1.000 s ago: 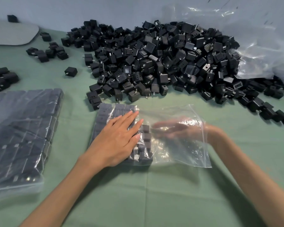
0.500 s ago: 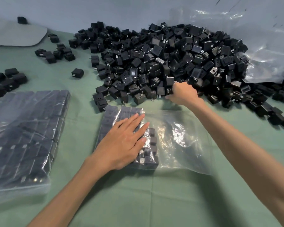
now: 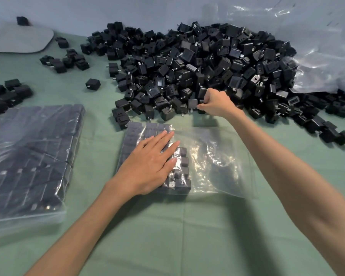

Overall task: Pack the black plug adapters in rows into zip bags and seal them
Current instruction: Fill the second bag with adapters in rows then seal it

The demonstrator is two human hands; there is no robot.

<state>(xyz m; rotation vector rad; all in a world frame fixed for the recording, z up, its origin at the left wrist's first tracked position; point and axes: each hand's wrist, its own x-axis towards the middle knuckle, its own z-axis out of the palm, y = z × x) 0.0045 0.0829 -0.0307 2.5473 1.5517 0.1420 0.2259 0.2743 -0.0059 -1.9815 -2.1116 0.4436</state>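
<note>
The right hand, which a second ago was inside the bag, is now out at the near edge of the loose pile. Its fingers are curled and its thumb pinches a black adapter; whether more are gathered under the palm cannot be told. The left hand stays flat, fingers straight, pressing down through the plastic on the packed rows at the left end of the zip bag, whose right part lies empty and unsealed. This looks like a fresh pick to extend the next row. A filled bag lies further left on the green cloth.
</note>
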